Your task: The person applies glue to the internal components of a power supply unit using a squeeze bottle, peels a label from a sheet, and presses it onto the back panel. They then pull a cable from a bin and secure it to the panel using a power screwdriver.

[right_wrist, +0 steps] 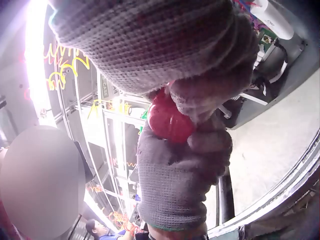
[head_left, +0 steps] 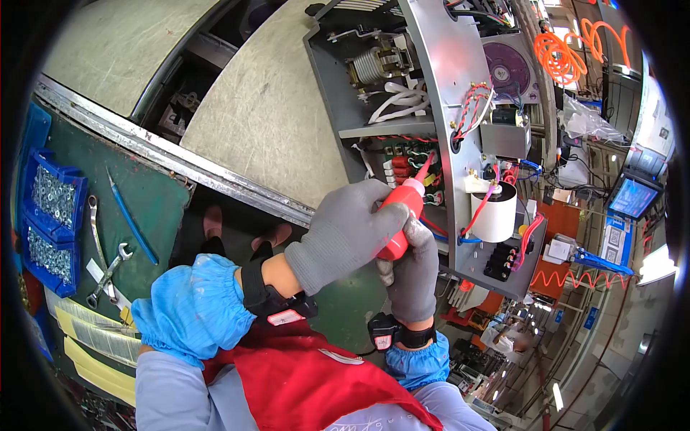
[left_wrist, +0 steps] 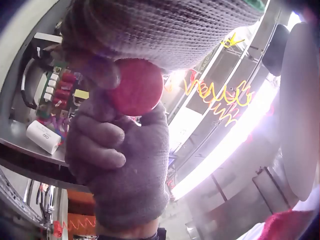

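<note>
We're holding the red bottle on the near side of the circuit board — left hand and right hand both wrapping fingers round it, presumably steadying the nozzle.

Blue bins of small metal hardware sit at the left of the head view, near crossed wrenches and a blue-handled tool. An orange coiled hose hangs upper right, above a lit monitor.
</note>
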Motion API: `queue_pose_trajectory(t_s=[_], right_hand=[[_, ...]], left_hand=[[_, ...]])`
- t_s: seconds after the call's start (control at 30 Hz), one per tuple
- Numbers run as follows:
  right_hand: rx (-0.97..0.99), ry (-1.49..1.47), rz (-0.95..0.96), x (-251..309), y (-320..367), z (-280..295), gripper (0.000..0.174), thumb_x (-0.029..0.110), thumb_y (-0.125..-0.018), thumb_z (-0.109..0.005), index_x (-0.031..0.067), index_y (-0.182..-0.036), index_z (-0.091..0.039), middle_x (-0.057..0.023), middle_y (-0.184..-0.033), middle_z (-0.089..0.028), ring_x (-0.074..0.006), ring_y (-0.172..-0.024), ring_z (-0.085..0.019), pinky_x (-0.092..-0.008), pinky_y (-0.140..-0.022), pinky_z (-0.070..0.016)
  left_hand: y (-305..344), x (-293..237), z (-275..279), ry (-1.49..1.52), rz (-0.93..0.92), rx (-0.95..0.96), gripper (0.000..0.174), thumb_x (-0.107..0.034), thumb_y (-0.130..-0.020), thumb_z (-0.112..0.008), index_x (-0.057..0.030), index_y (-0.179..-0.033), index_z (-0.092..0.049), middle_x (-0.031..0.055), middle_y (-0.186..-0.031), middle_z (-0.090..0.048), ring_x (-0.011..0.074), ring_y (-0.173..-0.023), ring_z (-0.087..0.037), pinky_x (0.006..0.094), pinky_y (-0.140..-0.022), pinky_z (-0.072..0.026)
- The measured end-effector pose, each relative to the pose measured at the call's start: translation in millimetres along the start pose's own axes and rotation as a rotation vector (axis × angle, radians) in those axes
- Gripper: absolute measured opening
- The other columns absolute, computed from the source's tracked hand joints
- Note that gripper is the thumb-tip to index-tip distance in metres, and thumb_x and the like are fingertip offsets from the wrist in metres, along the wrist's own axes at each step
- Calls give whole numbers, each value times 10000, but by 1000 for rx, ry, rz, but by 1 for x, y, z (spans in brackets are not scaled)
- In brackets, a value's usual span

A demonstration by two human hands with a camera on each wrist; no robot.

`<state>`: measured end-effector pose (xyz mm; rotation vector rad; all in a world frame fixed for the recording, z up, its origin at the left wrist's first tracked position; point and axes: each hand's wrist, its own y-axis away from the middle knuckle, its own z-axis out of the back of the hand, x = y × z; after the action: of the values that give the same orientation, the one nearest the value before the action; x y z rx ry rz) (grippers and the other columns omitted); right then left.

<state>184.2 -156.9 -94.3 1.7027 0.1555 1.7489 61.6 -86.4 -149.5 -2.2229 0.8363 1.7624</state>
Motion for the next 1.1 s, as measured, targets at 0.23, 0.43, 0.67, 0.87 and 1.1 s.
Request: queue_pose_trajectory(t_s=[0.23, 0.43, 0.67, 0.87, 1.1], right_hand=[[47, -59, 12, 7, -3, -7, 363, 382, -998, -409, 62, -1070, -563, -16, -675, -579, -80, -397, -421, -220, -339, -279], [18, -74, 28, 2, 3, -6, 327, 374, -965, -452, 67, -1004, -556, -11, -652, -552, -74, -408, -435, -220, -353, -294], [-36, -14, -42, 1, 8, -7, 358, 413, -957, -453, 77, -919, -572, 0, -583, -516, -85, -423, -442, -230, -383, -302], [10, 31, -91, 2, 8, -11, 356, 405, -964, -467, 73, -924, -589, -1, -584, -530, -78, -434, -456, -222, -389, -306], [185, 149, -69, -9, -27, -41, 323, 336, -973, -477, 46, -1006, -616, 0, -603, -544, -68, -460, -490, -211, -420, -353]], left_hand=[[-9, -9, 8, -50, 18, 52, 347, -260, -898, -603, 45, -1050, -667, 200, -886, -676, 292, -836, -677, 373, -749, -515], [-4, -13, 8, -60, 44, 75, 344, -257, -899, -605, 42, -1058, -671, 206, -922, -671, 301, -859, -675, 379, -771, -515], [-1, -2, 4, -6, 17, 53, 346, -255, -899, -605, 38, -1073, -667, 211, -934, -673, 307, -856, -677, 377, -757, -518], [0, -11, 16, -53, 63, 106, 355, -253, -905, -583, 45, -1087, -646, 206, -896, -654, 267, -787, -648, 347, -744, -512], [13, 23, 46, 84, 7, -177, 373, -278, -900, -611, 38, -1096, -642, 178, -840, -670, 255, -756, -668, 357, -699, -517]])
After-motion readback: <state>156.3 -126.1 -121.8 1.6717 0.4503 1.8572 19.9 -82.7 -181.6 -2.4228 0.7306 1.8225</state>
